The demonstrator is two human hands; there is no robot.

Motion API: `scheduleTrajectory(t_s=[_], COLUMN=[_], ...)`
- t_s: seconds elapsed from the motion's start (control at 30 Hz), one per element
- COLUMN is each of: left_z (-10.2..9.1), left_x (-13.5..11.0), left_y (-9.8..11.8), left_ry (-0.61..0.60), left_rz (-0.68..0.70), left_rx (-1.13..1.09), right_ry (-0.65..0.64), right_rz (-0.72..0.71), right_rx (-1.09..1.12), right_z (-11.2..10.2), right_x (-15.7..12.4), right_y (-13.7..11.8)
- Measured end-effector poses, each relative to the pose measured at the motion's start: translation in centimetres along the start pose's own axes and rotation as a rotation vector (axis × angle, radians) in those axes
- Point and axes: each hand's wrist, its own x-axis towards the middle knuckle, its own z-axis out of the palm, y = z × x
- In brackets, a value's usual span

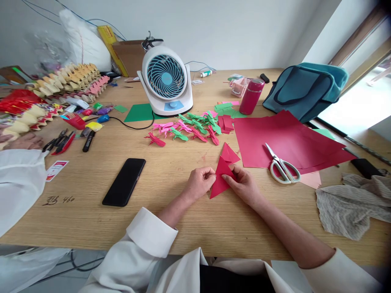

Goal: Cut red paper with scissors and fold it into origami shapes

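A red piece of paper folded into a triangle [220,181] is held between my hands above the near part of the table. My right hand [244,182] grips it from the right, thumb on top and fingers behind. On its left edge, my left hand [201,179] has thumb and forefinger pinched together. Just beyond lies another folded red paper piece [229,154]. Farther back rests a group of small folded paper figures [198,125] in pink, green and red. White-handled scissors [284,169] lie on large red paper sheets [287,138] to the right.
A white fan [166,79] stands at the back, near a red flask [252,96] and a teal bag [305,89]. A black phone [124,182] lies left of my hands. Cloth [354,203] sits at the right. Another person's sleeve [21,183] reaches in at far left.
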Motion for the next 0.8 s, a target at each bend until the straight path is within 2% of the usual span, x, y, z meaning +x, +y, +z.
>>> scheduleTrajectory(t_s=[0.27, 0.47, 0.57, 0.7, 0.8], left_z=[-0.24, -0.41, -0.37, -0.15, 0.02], left_x=[-0.02, -0.04, -0.12, -0.28, -0.37], left_y=[0.49, 0.77, 0.95, 1.00, 0.90], left_ry=[-0.014, -0.020, -0.033, -0.051, -0.047], left_rz=[-0.051, 0.012, -0.023, -0.035, -0.015], left_rx=[-0.072, -0.141, -0.194, -0.253, -0.230], right_ry=[-0.001, 0.013, -0.012, 0.001, 0.024], right_rz=[-0.081, -0.217, -0.268, -0.270, -0.202], right_rx=[-0.065, -0.141, -0.142, -0.111, -0.039], right_z=[0.17, -0.15, -0.42, -0.48, -0.26], right_x=[-0.21, -0.23, -0.19, -0.06, 0.06], right_y=[-0.17, -0.25, -0.42, -0.24, 0.05])
